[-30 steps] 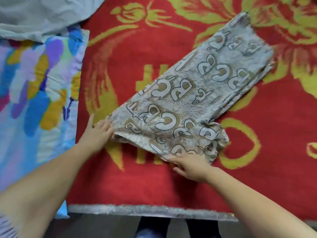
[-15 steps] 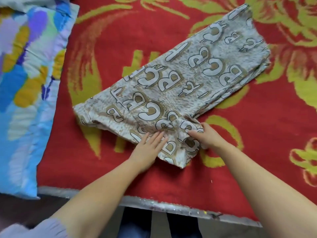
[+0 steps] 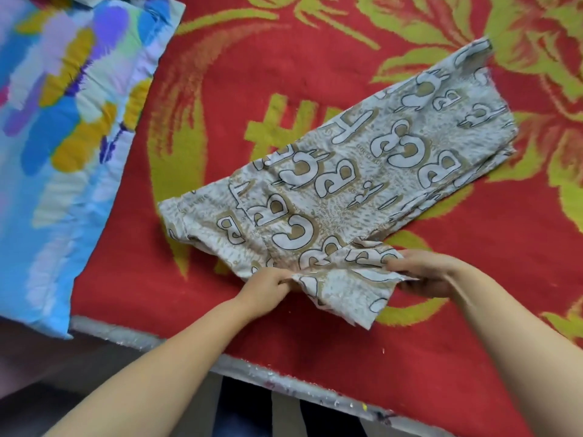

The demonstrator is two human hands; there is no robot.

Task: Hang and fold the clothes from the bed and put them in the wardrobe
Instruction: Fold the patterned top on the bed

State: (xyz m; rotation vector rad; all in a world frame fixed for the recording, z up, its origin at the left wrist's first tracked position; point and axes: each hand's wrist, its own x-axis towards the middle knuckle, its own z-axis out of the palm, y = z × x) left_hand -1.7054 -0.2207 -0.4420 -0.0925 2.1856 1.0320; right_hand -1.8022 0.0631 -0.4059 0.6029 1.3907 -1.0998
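On the red bedspread (image 3: 315, 74) with yellow-green motifs, near the bed's front edge: a folded grey garment (image 3: 362, 184) printed with large letters, lying diagonally. Left hand (image 3: 268, 287) has its fingers curled round the near hem, bunching the cloth. Right hand (image 3: 426, 272) pinches the sleeve-like flap at the near right corner. A multicoloured blue quilt (image 3: 63, 137) lies left, apart from the garment.

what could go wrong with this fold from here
1. Both hands, left and right, pinch only the near flap of the patterned garment; pulling it may drag the folded layers askew.
2. The flap is already bunched and may crease.
3. The garment lies near the edge of the red blanket and could slip off.
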